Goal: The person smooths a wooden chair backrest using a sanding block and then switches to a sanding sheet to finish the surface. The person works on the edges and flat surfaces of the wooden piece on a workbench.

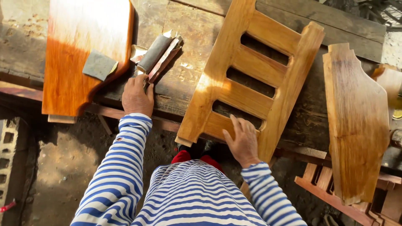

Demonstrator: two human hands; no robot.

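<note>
Nearest the person, the right hand (243, 142) lies open, fingers spread flat on the lower rail of a slatted wooden frame (251, 79), which rests tilted across the worn wooden surface (188, 37) with its near corner past the edge. The left hand (137, 97) is curled at the near end of a sanding block (157, 54), though how firmly it grips cannot be told. Farther left lies a glossy orange-brown board (79, 50) carrying a grey sandpaper piece (98, 65), and a shaped wooden panel (356, 121) lies at right.
</note>
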